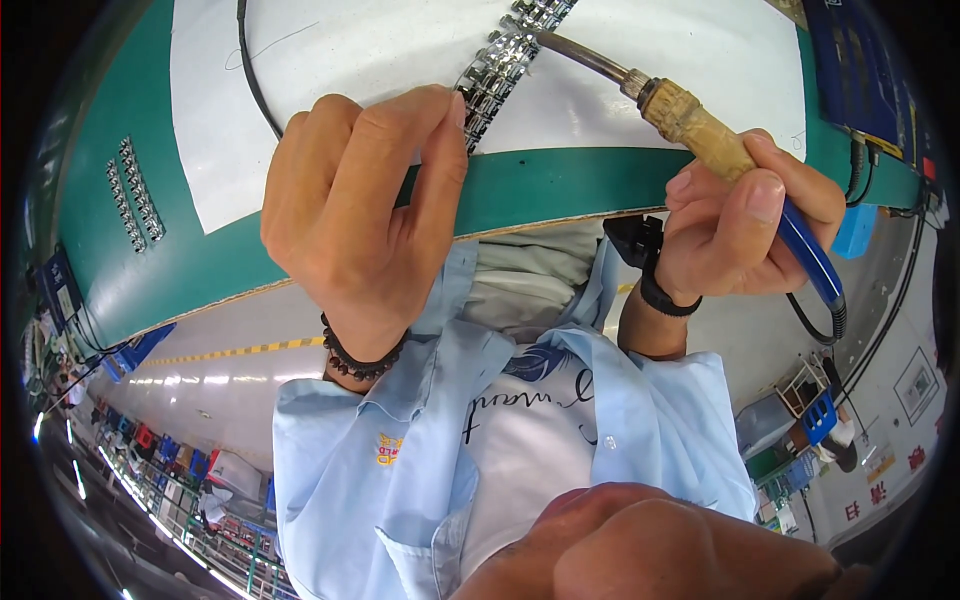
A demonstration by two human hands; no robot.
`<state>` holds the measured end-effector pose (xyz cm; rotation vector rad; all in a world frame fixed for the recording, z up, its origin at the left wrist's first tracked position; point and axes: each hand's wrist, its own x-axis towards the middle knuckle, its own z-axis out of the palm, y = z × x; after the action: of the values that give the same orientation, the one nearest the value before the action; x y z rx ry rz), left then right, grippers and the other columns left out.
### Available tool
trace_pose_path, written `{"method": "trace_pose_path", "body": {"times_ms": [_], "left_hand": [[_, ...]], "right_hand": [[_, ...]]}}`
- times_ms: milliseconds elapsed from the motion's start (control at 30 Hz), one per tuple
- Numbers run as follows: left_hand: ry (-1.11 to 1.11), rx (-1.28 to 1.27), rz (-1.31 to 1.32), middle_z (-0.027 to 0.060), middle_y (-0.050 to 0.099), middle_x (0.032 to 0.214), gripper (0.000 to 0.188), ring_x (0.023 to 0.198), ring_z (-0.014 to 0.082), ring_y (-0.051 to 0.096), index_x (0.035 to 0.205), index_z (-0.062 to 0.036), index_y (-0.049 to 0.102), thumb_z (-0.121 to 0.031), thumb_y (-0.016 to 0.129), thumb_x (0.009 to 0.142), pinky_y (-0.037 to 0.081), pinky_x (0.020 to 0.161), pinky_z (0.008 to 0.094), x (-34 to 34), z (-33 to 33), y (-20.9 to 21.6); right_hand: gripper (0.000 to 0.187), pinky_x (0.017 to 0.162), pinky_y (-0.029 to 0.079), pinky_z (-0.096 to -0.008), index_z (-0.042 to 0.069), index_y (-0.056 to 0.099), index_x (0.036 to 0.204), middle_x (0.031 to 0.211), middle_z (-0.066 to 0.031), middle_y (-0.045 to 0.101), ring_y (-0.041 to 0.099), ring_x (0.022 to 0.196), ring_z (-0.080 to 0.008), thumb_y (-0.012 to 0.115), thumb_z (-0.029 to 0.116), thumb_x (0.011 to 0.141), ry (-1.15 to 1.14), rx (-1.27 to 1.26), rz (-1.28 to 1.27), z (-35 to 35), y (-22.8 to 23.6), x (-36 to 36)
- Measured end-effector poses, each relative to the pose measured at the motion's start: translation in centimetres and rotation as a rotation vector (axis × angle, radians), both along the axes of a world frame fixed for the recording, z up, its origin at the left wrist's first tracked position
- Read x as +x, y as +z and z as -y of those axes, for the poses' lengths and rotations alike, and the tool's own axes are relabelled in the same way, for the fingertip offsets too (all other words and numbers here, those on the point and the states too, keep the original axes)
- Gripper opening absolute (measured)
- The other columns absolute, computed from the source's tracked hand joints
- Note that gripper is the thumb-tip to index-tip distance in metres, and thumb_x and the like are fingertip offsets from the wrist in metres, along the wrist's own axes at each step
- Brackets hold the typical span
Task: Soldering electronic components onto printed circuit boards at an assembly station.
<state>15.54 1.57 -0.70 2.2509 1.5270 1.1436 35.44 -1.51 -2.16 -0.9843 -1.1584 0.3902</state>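
My right hand (750, 225) grips a soldering iron (695, 125) with a tan sleeve and a blue rear handle. The iron's metal tip reaches left to a strip of small shiny metal parts (497, 75), at or very near its surface. That strip lies slanted across a white sheet. Beside its near end, my left hand (365, 190) is closed in a pinch, with thumb and forefinger against the strip's edge. A thin dark line curves from those fingertips to the strip; what they hold is too small to make out.
The white sheet (330, 55) covers part of a green worktop (570, 180). Two more strips of metal parts (140, 190) lie on the worktop at the left. A black cable (250, 75) crosses the sheet behind my left hand. A dark blue box (860, 70) stands at the far right.
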Motion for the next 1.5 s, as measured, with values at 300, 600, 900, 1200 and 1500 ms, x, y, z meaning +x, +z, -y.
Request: {"method": "trace_pose_path", "body": {"times_ms": [300, 600, 900, 1200, 1500], "left_hand": [[-0.013, 0.012, 0.013, -0.0029, 0.048, 0.061, 0.012, 0.05, 0.0057, 0.03, 0.082, -0.0037, 0.07, 0.003, 0.077, 0.075, 0.021, 0.046, 0.0248, 0.1, -0.2, 0.0], [-0.02, 0.0, -0.037, -0.0024, 0.047, 0.063, 0.012, 0.05, 0.0066, 0.031, 0.083, -0.0032, 0.07, 0.002, 0.078, 0.076, 0.021, 0.046, 0.0244, -0.1, -0.3, -0.1], [0.007, -0.041, 0.11, -0.0023, 0.051, 0.066, 0.009, 0.052, 0.0057, 0.032, 0.085, -0.0031, 0.069, 0.0, 0.076, 0.079, 0.022, 0.046, 0.0243, 0.2, -0.1, -0.3], [0.014, -0.082, 0.126, -0.0029, 0.053, 0.067, 0.008, 0.051, 0.0043, 0.032, 0.084, -0.0034, 0.067, -0.001, 0.074, 0.081, 0.021, 0.046, 0.023, 0.0, 0.2, 0.0], [0.037, -0.117, 0.137, -0.0039, 0.051, 0.064, 0.009, 0.051, 0.0029, 0.032, 0.083, -0.0038, 0.066, 0.0, 0.073, 0.08, 0.021, 0.046, 0.022, 0.3, 0.3, 0.3]], "right_hand": [[0.025, 0.049, 0.045, -0.0206, -0.009, 0.05, 0.104, 0.063, -0.0125, 0.062, 0.057, 0.048, -0.0115, 0.062, 0.008, 0.09, 0.0, -0.044, 0.026, -0.1, 0.2, 0.0], [0.025, 0.046, 0.043, -0.0192, -0.009, 0.05, 0.103, 0.063, -0.0127, 0.062, 0.057, 0.047, -0.0109, 0.062, 0.008, 0.09, 0.01, -0.053, 0.016, 0.0, -0.1, -0.4], [0.025, 0.04, 0.042, -0.0202, -0.008, 0.052, 0.099, 0.061, -0.0142, 0.06, 0.055, 0.042, -0.012, 0.06, 0.014, 0.092, -0.097, -0.033, 0.017, -0.1, -0.1, -0.1], [0.029, 0.034, 0.042, -0.0218, -0.009, 0.052, 0.096, 0.056, -0.0177, 0.056, 0.049, 0.034, -0.0134, 0.052, 0.02, 0.096, -0.05, 0.112, 0.176, -0.1, -0.5, 0.7], [0.033, 0.043, 0.044, -0.0209, -0.011, 0.061, 0.102, 0.058, -0.0145, 0.06, 0.061, 0.047, -0.017, 0.068, 0.018, 0.089, 0.047, 0.105, 0.076, 0.2, -0.2, 0.1]]}}
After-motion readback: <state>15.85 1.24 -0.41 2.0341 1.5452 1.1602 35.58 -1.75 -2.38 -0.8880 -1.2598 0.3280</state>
